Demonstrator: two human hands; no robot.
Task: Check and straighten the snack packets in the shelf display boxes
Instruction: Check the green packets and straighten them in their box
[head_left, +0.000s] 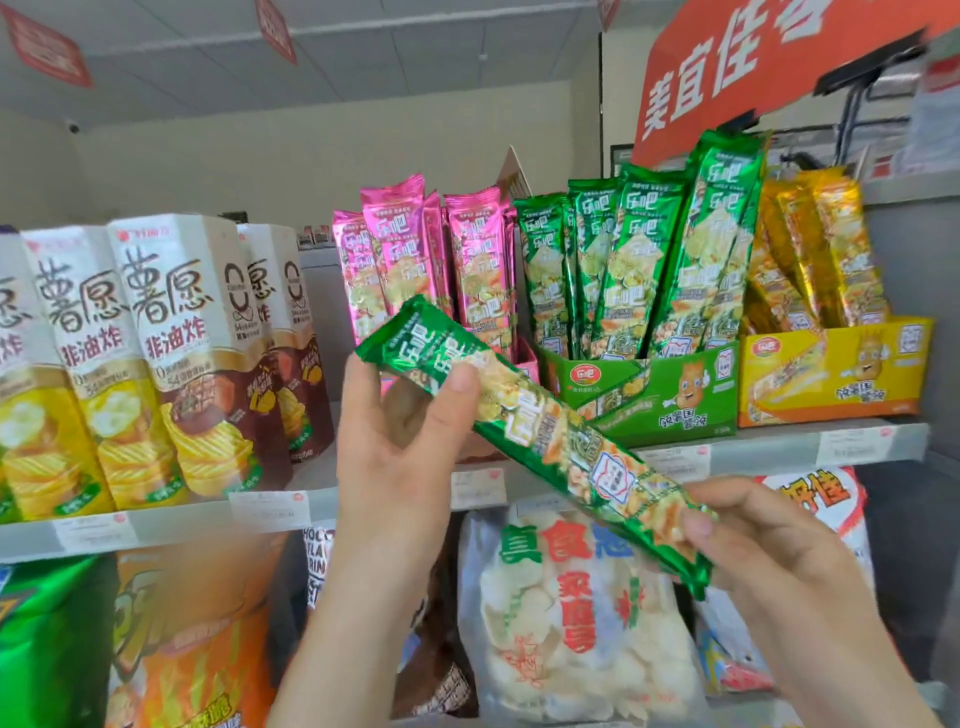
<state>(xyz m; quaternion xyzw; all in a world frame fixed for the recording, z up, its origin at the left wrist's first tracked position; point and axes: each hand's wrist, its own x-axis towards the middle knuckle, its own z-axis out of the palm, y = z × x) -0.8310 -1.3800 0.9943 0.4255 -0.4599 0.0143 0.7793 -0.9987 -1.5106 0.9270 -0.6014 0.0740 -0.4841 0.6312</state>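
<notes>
Left hand (395, 447) gripped the upper end of a long green packet (535, 436), thumb pressed on its front, fingers behind. Packet lay diagonally in front of the shelf, out of any box, below the pink packets (415, 260) and left of the green display box (644, 384). Right hand (769, 551) pinched the lower end. Looked light, crinkly foil, probably slippery and crushable inside. Best held by both ends, loosely.
</notes>
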